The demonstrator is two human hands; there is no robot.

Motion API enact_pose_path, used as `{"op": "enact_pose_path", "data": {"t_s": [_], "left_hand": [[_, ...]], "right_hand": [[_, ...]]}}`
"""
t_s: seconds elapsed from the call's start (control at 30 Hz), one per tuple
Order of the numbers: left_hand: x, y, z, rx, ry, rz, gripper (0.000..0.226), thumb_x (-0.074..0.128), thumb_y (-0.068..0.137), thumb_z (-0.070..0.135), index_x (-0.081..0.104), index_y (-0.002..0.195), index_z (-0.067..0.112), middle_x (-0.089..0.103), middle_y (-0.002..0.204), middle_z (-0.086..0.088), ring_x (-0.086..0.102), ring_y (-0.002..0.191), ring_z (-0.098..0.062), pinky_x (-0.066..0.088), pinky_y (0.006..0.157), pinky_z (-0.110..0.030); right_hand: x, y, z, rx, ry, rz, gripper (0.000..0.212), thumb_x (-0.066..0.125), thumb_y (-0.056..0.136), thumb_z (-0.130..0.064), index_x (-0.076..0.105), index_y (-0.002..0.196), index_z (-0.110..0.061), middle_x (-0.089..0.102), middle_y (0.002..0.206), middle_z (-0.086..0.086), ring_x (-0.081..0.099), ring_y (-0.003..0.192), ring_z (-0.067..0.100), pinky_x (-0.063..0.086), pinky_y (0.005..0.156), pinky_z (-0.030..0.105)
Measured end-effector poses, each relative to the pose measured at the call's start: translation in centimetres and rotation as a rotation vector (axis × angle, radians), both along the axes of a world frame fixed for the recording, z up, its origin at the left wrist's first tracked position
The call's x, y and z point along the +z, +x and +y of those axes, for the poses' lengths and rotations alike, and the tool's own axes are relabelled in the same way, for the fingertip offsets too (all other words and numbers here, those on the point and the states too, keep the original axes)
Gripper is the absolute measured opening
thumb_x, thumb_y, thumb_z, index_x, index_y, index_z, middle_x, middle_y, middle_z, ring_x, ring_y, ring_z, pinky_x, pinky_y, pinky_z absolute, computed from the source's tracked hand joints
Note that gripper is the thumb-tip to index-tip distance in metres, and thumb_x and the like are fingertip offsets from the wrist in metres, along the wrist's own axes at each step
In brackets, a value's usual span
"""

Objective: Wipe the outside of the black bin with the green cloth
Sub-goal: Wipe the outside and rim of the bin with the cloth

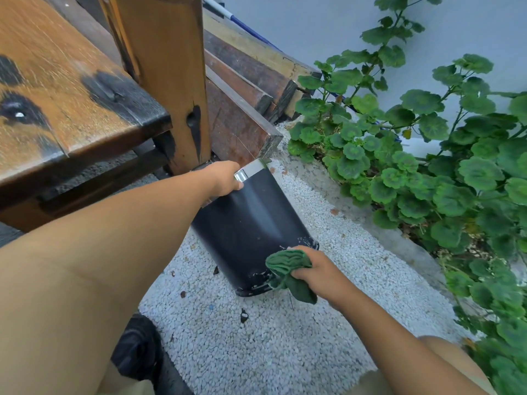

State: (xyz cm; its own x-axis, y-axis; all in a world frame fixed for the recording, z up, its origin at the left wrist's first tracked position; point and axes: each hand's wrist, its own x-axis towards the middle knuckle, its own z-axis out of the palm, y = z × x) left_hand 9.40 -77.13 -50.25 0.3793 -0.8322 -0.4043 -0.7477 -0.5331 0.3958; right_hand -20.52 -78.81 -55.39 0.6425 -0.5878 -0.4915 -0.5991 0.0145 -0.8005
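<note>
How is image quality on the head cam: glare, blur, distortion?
Head view: soft, even daylight, no hard shadows. A pale sheen streaks the black bin, and its chrome rim glares beside the left hand. The wooden table top is smeared, likely motion blur. Wide-angle stretch inflates the near left forearm. The green cloth and right hand are fairly sharp.

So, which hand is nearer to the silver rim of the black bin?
Left. The left hand grips the silver rim itself; the right hand holds the green cloth at the bottom end of the black bin, away from the rim.
</note>
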Motion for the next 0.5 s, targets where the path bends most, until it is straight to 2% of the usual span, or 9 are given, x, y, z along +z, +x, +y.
{"op": "enact_pose_path", "data": {"t_s": [0.1, 0.2, 0.23, 0.27, 0.3, 0.33, 0.37, 0.43, 0.5], "left_hand": [[0.0, -0.1, 0.0, 0.019, 0.043, 0.017, 0.055, 0.053, 0.1, 0.032, 0.037, 0.144, 0.003, 0.047, 0.145, -0.017, 0.047, 0.13, -0.036, 0.039, 0.101, -0.041], [-0.3, -0.9, -0.7, 0.027, 0.099, -0.005, 0.05, 0.048, 0.102, 0.033, 0.039, 0.138, 0.0, 0.048, 0.141, -0.02, 0.05, 0.124, -0.036, 0.043, 0.096, -0.039], [-0.5, -1.1, -1.0, 0.026, 0.108, -0.04, 0.046, 0.047, 0.102, 0.034, 0.043, 0.131, -0.002, 0.054, 0.132, -0.021, 0.055, 0.113, -0.035, 0.045, 0.085, -0.036], [-0.5, -1.3, -1.2, 0.023, 0.121, -0.092, 0.041, 0.046, 0.103, 0.034, 0.048, 0.12, -0.003, 0.06, 0.115, -0.021, 0.058, 0.094, -0.031, 0.043, 0.069, -0.033], [-0.5, -1.5, -1.3, 0.023, 0.136, -0.149, 0.037, 0.045, 0.103, 0.034, 0.051, 0.104, -0.002, 0.061, 0.092, -0.018, 0.053, 0.072, -0.025, 0.036, 0.054, -0.03], [-0.4, -1.6, -1.4, 0.036, 0.149, -0.188, 0.037, 0.043, 0.104, 0.034, 0.049, 0.091, 0.0, 0.052, 0.072, -0.013, 0.043, 0.058, -0.02, 0.028, 0.047, -0.029], [-0.7, -1.5, -1.0, 0.057, 0.164, -0.196, 0.037, 0.042, 0.105, 0.033, 0.045, 0.086, 0.002, 0.043, 0.064, -0.009, 0.036, 0.054, -0.017, 0.025, 0.044, -0.028], [-1.3, -0.9, -0.5, 0.092, 0.181, -0.186, 0.037, 0.042, 0.105, 0.032, 0.043, 0.084, 0.0, 0.039, 0.064, -0.006, 0.039, 0.056, -0.018, 0.027, 0.046, -0.027], [-1.8, -0.2, 0.3, 0.137, 0.175, -0.157, 0.034, 0.045, 0.103, 0.032, 0.047, 0.09, 0.0, 0.046, 0.069, -0.007, 0.053, 0.072, -0.027, 0.034, 0.053, -0.028]], "right_hand": [[-0.1, -0.7, -1.6, -0.187, 0.165, -0.057, 0.036, 0.061, 0.091, 0.004, 0.064, 0.113, -0.024, 0.074, 0.108, 0.006, 0.07, 0.101, 0.023, 0.058, 0.086, 0.035], [-0.8, -1.0, -3.0, -0.442, 0.338, -0.214, 0.035, 0.058, 0.092, 0.007, 0.062, 0.123, -0.01, 0.074, 0.112, 0.014, 0.07, 0.104, 0.03, 0.058, 0.087, 0.043], [-1.0, -0.9, -3.6, -0.523, 0.399, -0.268, 0.034, 0.058, 0.093, 0.006, 0.062, 0.124, -0.007, 0.074, 0.113, 0.016, 0.07, 0.104, 0.032, 0.058, 0.087, 0.044], [-1.3, -0.9, -4.3, -0.607, 0.467, -0.321, 0.032, 0.057, 0.094, 0.004, 0.062, 0.124, -0.005, 0.073, 0.116, 0.018, 0.069, 0.106, 0.034, 0.057, 0.089, 0.047], [-1.6, -0.9, -5.1, -0.691, 0.537, -0.363, 0.031, 0.057, 0.095, 0.002, 0.062, 0.125, -0.004, 0.072, 0.119, 0.02, 0.068, 0.11, 0.035, 0.056, 0.092, 0.05], [-1.8, -0.8, -6.0, -0.76, 0.605, -0.398, 0.03, 0.056, 0.096, 0.0, 0.062, 0.125, -0.004, 0.071, 0.121, 0.02, 0.066, 0.113, 0.036, 0.054, 0.093, 0.052], [-2.0, -0.6, -6.7, -0.807, 0.659, -0.416, 0.029, 0.055, 0.097, -0.003, 0.061, 0.126, -0.005, 0.07, 0.123, 0.02, 0.065, 0.114, 0.036, 0.054, 0.093, 0.053], [-2.3, 0.1, -8.1, -0.866, 0.733, -0.45, 0.028, 0.054, 0.099, -0.006, 0.059, 0.126, -0.007, 0.069, 0.122, 0.019, 0.066, 0.111, 0.035, 0.055, 0.089, 0.051], [-2.6, 1.2, -9.0, -0.837, 0.754, -0.454, 0.027, 0.054, 0.099, -0.006, 0.059, 0.126, -0.009, 0.072, 0.118, 0.018, 0.069, 0.104, 0.034, 0.057, 0.081, 0.049]]}}
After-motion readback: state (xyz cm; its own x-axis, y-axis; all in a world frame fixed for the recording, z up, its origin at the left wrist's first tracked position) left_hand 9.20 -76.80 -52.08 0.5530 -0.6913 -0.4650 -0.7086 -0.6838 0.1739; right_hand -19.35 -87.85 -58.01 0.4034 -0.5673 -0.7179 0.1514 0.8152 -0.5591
